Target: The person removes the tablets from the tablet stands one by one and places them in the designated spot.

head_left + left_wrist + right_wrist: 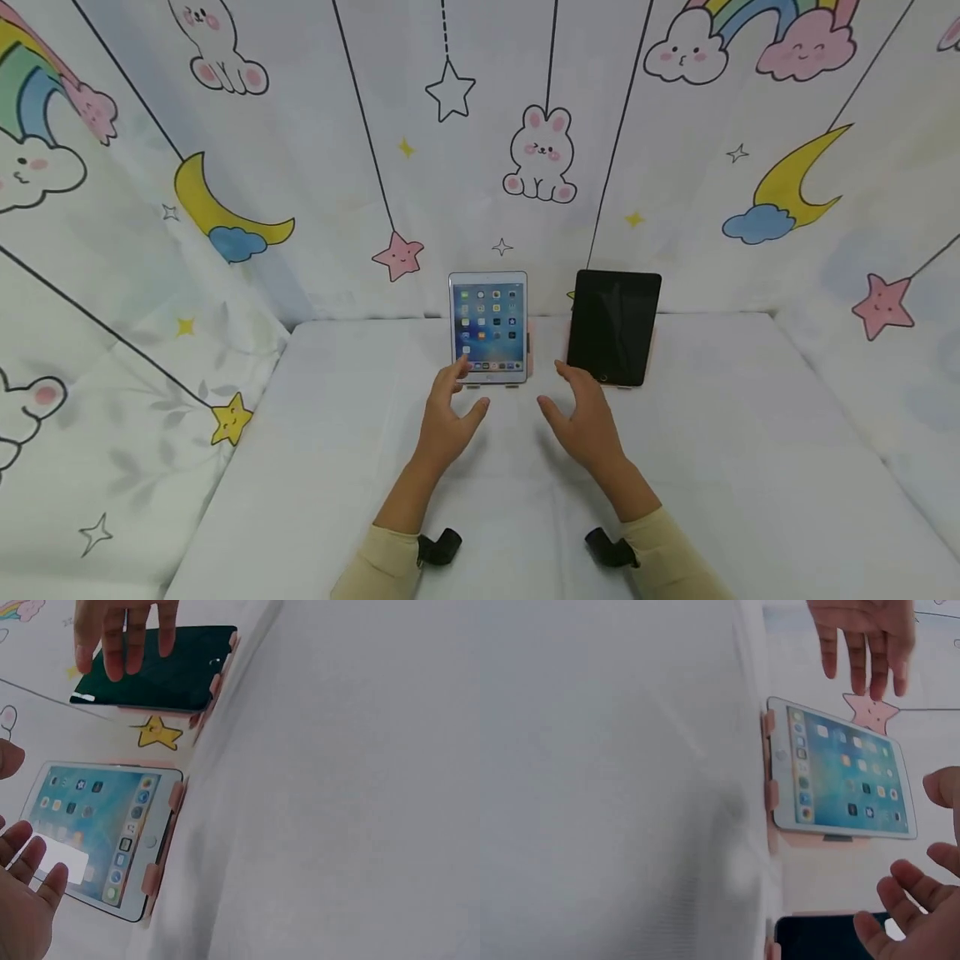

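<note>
A white tablet (pixel 489 321) with its home screen lit leans upright on a pink stand (pixel 772 796) at the back of the table. To its right a black tablet (pixel 615 325), screen dark, leans on another pink stand (pixel 217 682). My left hand (pixel 448 421) hovers before the lower left corner of the white tablet, fingers relaxed and spread, holding nothing. Before the lower left corner of the black tablet is my right hand (pixel 588 421), also loose and holding nothing. In the left wrist view the left fingers (pixel 51 885) overlap the white tablet's edge.
A white cloth covers the table (pixel 517 517). Behind it hangs a backdrop (pixel 480 200) printed with rabbits, stars, moons and clouds. A black wrist camera (pixel 441 547) is strapped at the left cuff, another black camera (pixel 611 548) at the right cuff.
</note>
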The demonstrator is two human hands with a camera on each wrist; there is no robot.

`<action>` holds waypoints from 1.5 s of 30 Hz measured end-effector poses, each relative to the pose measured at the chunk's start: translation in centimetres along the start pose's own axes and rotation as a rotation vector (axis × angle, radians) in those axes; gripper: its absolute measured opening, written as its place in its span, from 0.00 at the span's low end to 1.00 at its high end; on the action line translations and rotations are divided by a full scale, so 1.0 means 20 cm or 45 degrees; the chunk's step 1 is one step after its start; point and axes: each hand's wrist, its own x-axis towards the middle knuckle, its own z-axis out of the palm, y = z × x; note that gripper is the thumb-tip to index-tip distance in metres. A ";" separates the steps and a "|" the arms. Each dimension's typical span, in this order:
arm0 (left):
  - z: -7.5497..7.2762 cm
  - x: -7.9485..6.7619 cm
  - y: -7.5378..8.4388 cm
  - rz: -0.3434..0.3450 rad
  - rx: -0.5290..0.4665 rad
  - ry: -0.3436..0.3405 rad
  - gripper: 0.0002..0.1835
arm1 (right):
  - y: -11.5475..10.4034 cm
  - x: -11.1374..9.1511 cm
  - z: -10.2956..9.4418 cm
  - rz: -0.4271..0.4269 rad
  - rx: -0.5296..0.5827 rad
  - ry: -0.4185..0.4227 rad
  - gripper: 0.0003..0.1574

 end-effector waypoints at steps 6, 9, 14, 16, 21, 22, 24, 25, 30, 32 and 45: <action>-0.07 0.12 -0.05 -0.083 -0.145 0.075 0.38 | -0.01 0.11 -0.02 0.111 0.217 0.057 0.35; -0.10 0.19 -0.09 -0.108 -0.178 0.115 0.38 | -0.01 0.16 0.01 0.174 0.306 0.069 0.34; -0.12 0.26 -0.14 -0.194 -0.246 0.152 0.37 | 0.00 0.23 0.07 0.282 0.423 0.070 0.33; -0.11 0.27 -0.16 -0.242 -0.273 0.153 0.37 | 0.00 0.26 0.10 0.327 0.451 0.065 0.34; -0.07 0.30 -0.20 -0.324 -0.314 0.178 0.36 | 0.02 0.31 0.16 0.427 0.519 0.037 0.35; -0.06 0.31 -0.20 -0.330 -0.319 0.185 0.36 | 0.02 0.32 0.18 0.440 0.522 0.030 0.35; -0.04 0.31 -0.22 -0.349 -0.329 0.188 0.35 | 0.03 0.33 0.21 0.462 0.524 0.026 0.35; -0.03 0.30 -0.23 -0.364 -0.328 0.185 0.34 | 0.03 0.33 0.22 0.472 0.521 0.025 0.35; 0.01 0.27 -0.25 -0.443 -0.319 0.161 0.30 | 0.04 0.31 0.29 0.522 0.493 0.014 0.35; 0.01 0.26 -0.26 -0.450 -0.327 0.174 0.28 | 0.04 0.30 0.31 0.521 0.491 0.020 0.35; 0.06 0.26 -0.29 -0.398 -0.224 0.384 0.24 | 0.01 0.32 0.38 0.523 0.446 0.166 0.26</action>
